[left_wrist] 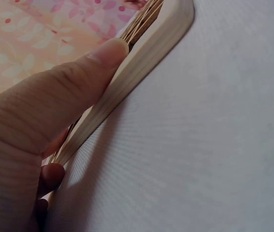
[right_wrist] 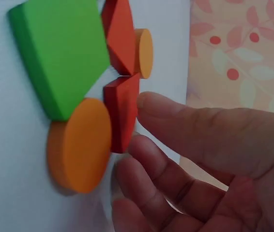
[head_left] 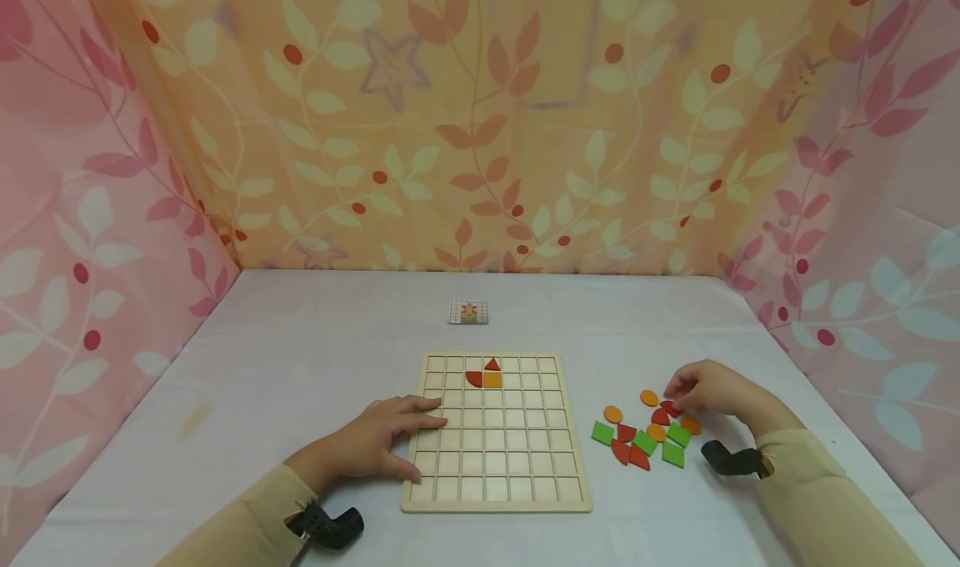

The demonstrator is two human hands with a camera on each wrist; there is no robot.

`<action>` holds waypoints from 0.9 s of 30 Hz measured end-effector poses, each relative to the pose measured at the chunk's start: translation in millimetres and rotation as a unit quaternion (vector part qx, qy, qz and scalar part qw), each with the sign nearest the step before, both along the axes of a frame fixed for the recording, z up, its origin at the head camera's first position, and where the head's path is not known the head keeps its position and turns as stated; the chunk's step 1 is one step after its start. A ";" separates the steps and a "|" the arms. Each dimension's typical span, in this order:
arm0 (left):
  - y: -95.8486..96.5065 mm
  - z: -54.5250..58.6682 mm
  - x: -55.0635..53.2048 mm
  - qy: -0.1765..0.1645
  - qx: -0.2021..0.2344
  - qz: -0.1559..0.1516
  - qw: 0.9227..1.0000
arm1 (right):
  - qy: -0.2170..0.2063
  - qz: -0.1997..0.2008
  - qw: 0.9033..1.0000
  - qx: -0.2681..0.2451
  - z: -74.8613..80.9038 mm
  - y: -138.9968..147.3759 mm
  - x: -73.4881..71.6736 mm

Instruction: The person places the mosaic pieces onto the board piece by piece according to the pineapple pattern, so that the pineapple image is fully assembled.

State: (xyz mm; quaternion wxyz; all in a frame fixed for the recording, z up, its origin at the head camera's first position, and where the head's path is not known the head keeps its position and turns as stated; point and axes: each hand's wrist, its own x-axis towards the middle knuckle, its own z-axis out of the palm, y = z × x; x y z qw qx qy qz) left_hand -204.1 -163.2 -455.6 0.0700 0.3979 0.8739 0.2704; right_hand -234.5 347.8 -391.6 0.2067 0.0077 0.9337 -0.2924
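A wooden grid board [head_left: 495, 434] lies on the table. Near its top are a red triangle [head_left: 492, 364], a red quarter-circle [head_left: 474, 378] and an orange square [head_left: 492, 379]. My left hand [head_left: 375, 442] rests along the board's left edge with fingers extended onto it; in the left wrist view, the thumb [left_wrist: 105, 55] presses the board's rim [left_wrist: 122, 82]. At the far side of a loose pile, my right hand [head_left: 708, 392] has thumb and fingertips on a red piece [right_wrist: 122, 113]. Beside that piece are an orange disc [right_wrist: 86, 147] and a green square [right_wrist: 62, 53].
Right of the board, the pile holds several green squares [head_left: 602, 433], orange discs [head_left: 612, 414] and red pieces [head_left: 621, 452]. A small pattern card [head_left: 468, 312] stands behind the board. Patterned cloth [head_left: 480, 133] encloses the white table [head_left: 315, 325] at the back and sides.
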 end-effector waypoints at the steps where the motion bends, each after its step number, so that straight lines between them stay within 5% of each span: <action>1: 0.0 0.0 0.0 0.001 0.000 0.000 1.000 | 0.000 0.001 1.000 0.002 -1.3 0.7 -0.1; 9: -0.1 0.8 -0.3 0.009 0.002 -0.004 1.000 | 0.009 0.015 0.999 0.030 -10.9 2.6 -3.3; 18: -0.6 0.9 0.2 0.016 0.007 -0.002 1.000 | 0.034 0.045 0.996 0.064 -3.6 -6.0 0.0; 27: 0.5 1.5 0.2 0.014 0.005 -0.002 1.000 | 0.026 0.031 0.998 0.042 0.9 -11.9 -0.3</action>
